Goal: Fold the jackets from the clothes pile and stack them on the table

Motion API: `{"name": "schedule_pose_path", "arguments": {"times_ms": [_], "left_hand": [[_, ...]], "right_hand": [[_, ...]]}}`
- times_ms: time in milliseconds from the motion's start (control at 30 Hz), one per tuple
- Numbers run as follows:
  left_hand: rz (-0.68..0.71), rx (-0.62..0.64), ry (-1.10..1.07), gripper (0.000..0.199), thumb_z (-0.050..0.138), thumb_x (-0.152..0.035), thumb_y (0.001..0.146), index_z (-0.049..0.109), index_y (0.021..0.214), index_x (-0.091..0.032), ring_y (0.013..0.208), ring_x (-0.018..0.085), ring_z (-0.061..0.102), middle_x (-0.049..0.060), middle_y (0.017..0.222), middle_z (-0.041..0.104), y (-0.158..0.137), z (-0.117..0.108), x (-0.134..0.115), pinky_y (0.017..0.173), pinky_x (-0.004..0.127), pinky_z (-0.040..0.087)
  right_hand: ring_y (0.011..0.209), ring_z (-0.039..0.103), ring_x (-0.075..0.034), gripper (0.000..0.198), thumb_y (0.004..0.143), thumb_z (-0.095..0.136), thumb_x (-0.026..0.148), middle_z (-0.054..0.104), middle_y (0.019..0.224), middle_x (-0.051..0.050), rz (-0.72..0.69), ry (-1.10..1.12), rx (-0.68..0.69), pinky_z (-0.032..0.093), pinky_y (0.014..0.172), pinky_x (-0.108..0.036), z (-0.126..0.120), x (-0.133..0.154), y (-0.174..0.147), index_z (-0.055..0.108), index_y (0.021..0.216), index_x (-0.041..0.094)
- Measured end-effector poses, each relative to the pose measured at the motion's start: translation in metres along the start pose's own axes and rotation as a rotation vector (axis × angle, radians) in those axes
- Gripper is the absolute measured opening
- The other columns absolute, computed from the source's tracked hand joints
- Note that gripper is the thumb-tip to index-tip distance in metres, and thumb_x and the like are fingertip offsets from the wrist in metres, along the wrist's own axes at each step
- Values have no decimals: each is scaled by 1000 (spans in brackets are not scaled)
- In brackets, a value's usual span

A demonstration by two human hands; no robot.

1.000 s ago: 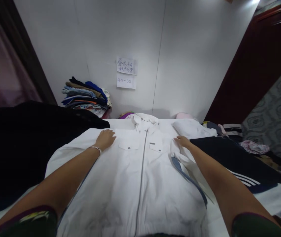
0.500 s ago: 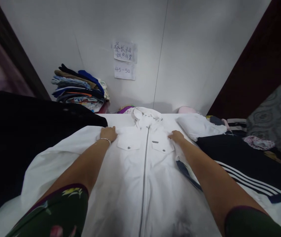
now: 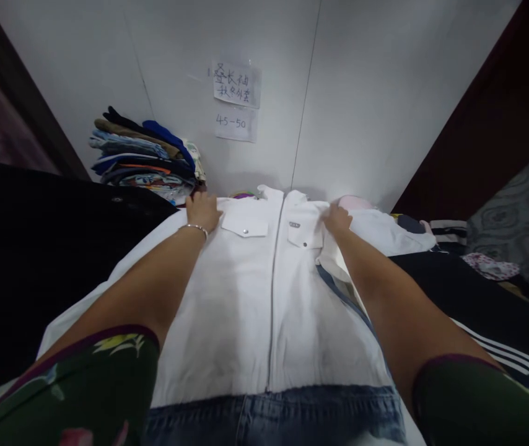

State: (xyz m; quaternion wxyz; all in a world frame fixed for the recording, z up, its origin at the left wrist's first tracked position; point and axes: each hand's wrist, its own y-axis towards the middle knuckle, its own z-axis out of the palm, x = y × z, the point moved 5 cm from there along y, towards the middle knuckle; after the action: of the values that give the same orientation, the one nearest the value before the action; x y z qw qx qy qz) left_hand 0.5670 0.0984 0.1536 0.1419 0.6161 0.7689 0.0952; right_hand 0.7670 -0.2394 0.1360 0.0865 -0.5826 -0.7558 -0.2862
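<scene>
A white zip-front jacket (image 3: 227,297) lies front side up, its collar toward the wall and its zip running down the middle. Two flap pockets with snaps show on its chest. My left hand (image 3: 204,212), a bracelet on the wrist, grips the jacket at the left shoulder. At the right shoulder my right hand (image 3: 337,221) is closed on the fabric. Both sets of fingertips are partly hidden. Blue denim (image 3: 274,409) shows below the jacket's hem, and a dark blue edge runs along its right side.
Black cloth (image 3: 51,260) spreads at the left. A stack of folded clothes (image 3: 146,155) stands against the wall. To the right lie a white garment (image 3: 380,232) and a dark one with white stripes (image 3: 473,297). Paper notes (image 3: 236,102) hang on the wall.
Both hands have moved away from me, toward the wall, with the jacket. Its collar lies lower and flatter, and its hem and the denim now show near me.
</scene>
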Motion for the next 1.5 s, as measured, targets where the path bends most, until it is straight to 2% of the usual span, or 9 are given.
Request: {"name": "schedule_pose_path", "arguments": {"times_ms": [100, 233, 333, 567, 733, 933, 1067, 1267, 1500], "left_hand": [[89, -25, 33, 43, 37, -19, 95, 45, 131, 2, 141, 34, 18, 21, 149, 33, -25, 10, -21, 113, 54, 10], [225, 128, -12, 40, 46, -29, 92, 57, 125, -10, 133, 22, 39, 11, 142, 49, -88, 26, -49, 112, 35, 27], [229, 177, -31, 39, 48, -36, 90, 63, 119, -15, 126, 22, 49, 10, 136, 55, -151, 22, -54, 108, 34, 36], [26, 66, -189, 44, 44, -56, 83, 68, 112, -34, 119, 25, 57, 2, 128, 62, -291, -3, -35, 102, 41, 47], [246, 112, -225, 55, 55, -61, 76, 47, 130, -56, 125, 24, 53, -8, 137, 53, -349, -13, -110, 104, 44, 47], [434, 340, -175, 63, 62, -38, 79, 44, 139, -37, 135, 27, 41, 2, 149, 40, -345, -7, -204, 111, 50, 34], [438, 363, -164, 60, 63, -33, 78, 47, 136, -31, 129, 28, 46, 7, 143, 48, -333, -1, -215, 108, 47, 37], [430, 361, -136, 62, 65, -31, 76, 46, 135, -26, 124, 31, 47, 12, 138, 51, -331, 7, -223, 102, 50, 38], [357, 412, -107, 42, 43, -4, 78, 60, 113, -20, 105, 24, 56, 8, 111, 64, -309, -1, -230, 89, 39, 45]], "right_hand": [[139, 24, -29, 46, 83, 61, 15, 44, 142, -15, -127, 66, 119, 20, 111, -50, 25, 1, -37, 48, 128, 15], [127, 46, -28, 29, 76, 68, 16, 62, 123, -9, -249, 104, 342, 21, 113, -49, 39, 2, -97, 66, 104, 20], [121, 52, -29, 16, 81, 63, 28, 65, 119, -6, -323, 117, 423, 20, 112, -53, 15, -6, -144, 70, 95, 25], [140, 29, -27, 58, 83, 53, 42, 37, 150, -6, -383, -146, 352, 21, 114, -50, -64, -95, -249, 46, 139, 30], [137, 37, -27, 69, 83, 49, 54, 43, 146, -11, -226, -37, 352, 28, 114, -41, -79, -145, -278, 42, 143, 19], [139, 32, -23, 66, 87, 40, 52, 37, 149, -9, -156, 26, 385, 26, 116, -37, -84, -165, -294, 42, 142, 17], [141, 27, -30, 65, 84, 49, 49, 37, 149, -14, -133, -222, 420, 27, 114, -46, -89, -183, -301, 49, 138, 14], [111, 61, -27, 28, 86, 48, 21, 67, 114, -13, -201, -336, 444, 46, 93, -35, -106, -169, -280, 71, 100, 23], [109, 58, -31, 34, 83, 45, 3, 64, 107, -22, -49, -311, -12, 40, 92, -42, -243, -173, -157, 64, 111, 7]]}}
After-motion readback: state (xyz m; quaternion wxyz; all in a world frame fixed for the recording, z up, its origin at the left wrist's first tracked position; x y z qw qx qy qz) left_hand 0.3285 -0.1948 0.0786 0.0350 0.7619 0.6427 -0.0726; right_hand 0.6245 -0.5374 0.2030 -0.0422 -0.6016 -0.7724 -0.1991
